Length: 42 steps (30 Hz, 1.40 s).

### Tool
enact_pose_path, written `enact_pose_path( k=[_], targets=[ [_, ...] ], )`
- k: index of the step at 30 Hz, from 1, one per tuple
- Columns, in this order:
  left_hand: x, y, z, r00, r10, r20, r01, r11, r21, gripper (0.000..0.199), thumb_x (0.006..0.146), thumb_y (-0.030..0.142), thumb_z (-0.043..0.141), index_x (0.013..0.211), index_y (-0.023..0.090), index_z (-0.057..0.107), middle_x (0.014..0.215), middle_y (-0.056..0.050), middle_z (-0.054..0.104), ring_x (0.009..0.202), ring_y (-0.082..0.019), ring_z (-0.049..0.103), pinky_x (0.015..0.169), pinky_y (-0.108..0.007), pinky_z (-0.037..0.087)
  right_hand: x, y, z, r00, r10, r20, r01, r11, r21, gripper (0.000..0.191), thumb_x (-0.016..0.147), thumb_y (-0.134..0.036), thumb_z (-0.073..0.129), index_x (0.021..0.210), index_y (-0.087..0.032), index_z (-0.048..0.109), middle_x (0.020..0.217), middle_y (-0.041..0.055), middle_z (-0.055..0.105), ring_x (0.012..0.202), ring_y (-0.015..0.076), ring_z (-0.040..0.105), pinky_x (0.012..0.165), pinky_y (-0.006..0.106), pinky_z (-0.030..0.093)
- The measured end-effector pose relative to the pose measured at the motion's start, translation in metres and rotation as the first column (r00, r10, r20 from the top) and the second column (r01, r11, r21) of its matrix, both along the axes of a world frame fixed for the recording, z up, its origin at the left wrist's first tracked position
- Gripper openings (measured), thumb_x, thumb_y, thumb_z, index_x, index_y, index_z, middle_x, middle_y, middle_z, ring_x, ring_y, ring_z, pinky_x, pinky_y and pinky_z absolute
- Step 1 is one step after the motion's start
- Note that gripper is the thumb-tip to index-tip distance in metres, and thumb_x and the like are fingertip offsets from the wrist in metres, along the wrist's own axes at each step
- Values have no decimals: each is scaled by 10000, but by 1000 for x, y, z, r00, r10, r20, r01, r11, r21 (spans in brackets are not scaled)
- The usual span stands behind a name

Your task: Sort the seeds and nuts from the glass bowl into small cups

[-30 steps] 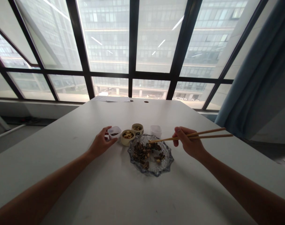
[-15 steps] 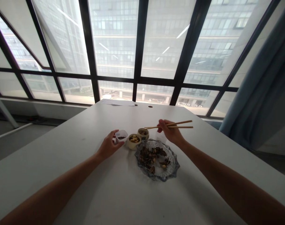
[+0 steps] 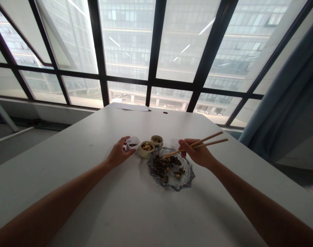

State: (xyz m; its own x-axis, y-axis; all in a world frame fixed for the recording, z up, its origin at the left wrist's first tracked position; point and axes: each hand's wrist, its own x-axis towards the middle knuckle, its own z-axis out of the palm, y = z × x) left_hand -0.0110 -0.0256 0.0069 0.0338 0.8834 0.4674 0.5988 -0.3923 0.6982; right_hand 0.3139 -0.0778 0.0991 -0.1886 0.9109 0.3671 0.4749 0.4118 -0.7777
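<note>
In the head view, the left hand point(image 3: 118, 153) has its thumb and fingers curved apart around the white plastic cup point(image 3: 136, 147), the thumb along the near side and the fingertips at the far left side. The cup sits on the white table point(image 3: 120, 209), left of the bowls, with a small dark heap inside that is too small to identify.

The right hand point(image 3: 199, 155) pinches a pair of wooden chopsticks point(image 3: 210, 143) between thumb and fingers; the remaining fingers are curled in below. The back ends of the sticks spread apart to the right, while their tips run close together over the far left part of the scalloped glass plate point(image 3: 178, 187). Whether the tips touch or grip anything cannot be told.

The dark striped seeds point(image 3: 160, 167), which look like sunflower seeds, are heaped mostly on the left of the plate, with smaller clumps to the right and a few pale nuts point(image 3: 178, 176) among them. Just beyond the plate's left edge stand the near cream bowl point(image 3: 145, 154), filled with pale nuts, and the far cream bowl point(image 3: 161, 144), dark-marked outside. A clear plastic cup point(image 3: 174, 142) stands partly behind the right hand.
</note>
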Motion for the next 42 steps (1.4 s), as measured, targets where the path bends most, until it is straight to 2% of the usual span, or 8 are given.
enact_pose_path(
  k=[9,14,21,26,29,33,36,42],
  targets=[
    [0,-2,3,1000,8,11,-8,1000,-16,738,698,512,699,1308,134,527,1061,-126,680,907,-229,674,736,-345,580,-7,-1,-17,998,0,-60,2,999,35,553,834,-677,584,620,-173,660,472,29,628,442,134,562,446,235,427],
    [0,-3,3,1000,8,-3,-8,1000,-18,722,709,517,697,1305,147,526,1077,-124,676,938,-236,672,756,-357,579,-1,6,-21,981,-54,-188,61,998,30,586,805,-716,590,612,-167,661,434,29,604,420,131,551,448,242,426],
    [1,-2,2,1000,10,18,-11,998,66,655,711,443,694,1279,176,505,1178,-125,652,1030,-250,639,803,-388,582,18,38,-42,840,-148,-522,51,979,-196,569,712,-730,671,595,-177,601,368,4,529,340,135,502,406,276,451],
    [0,-3,2,999,39,8,-40,976,215,600,706,319,671,1260,187,482,1253,-123,613,1095,-256,626,905,-432,559,26,50,-49,811,-146,-566,14,973,-230,541,759,-706,633,587,-196,568,354,-16,478,325,135,467,397,295,464],
    [-1,-4,2,999,50,-9,-46,966,255,588,709,304,666,1254,181,483,1245,-122,614,1096,-256,625,896,-418,556,24,45,-43,830,-163,-533,92,983,-156,558,757,-724,620,589,-195,571,366,-4,496,329,141,480,391,289,439],
    [0,-4,2,996,90,-23,-82,968,239,591,716,374,696,1239,180,502,1218,-117,630,975,-232,644,767,-365,563,11,19,-27,892,-183,-414,260,956,138,563,823,-708,570,612,-189,624,432,26,570,407,143,530,460,282,445],
    [-1,-3,1,995,94,-21,-86,965,247,596,713,381,703,1239,180,506,1202,-113,634,961,-227,640,740,-350,555,-4,-2,-15,939,-120,-322,216,935,281,548,857,-695,540,622,-209,631,465,27,592,449,157,552,506,300,469],
    [-2,-2,1,998,58,-25,-49,964,260,579,690,277,665,1239,191,502,1218,-105,625,1029,-234,637,814,-370,566,-46,-10,2,941,-42,-335,148,942,300,573,887,-713,465,640,-215,607,474,26,589,448,158,548,495,297,463]
  ],
)
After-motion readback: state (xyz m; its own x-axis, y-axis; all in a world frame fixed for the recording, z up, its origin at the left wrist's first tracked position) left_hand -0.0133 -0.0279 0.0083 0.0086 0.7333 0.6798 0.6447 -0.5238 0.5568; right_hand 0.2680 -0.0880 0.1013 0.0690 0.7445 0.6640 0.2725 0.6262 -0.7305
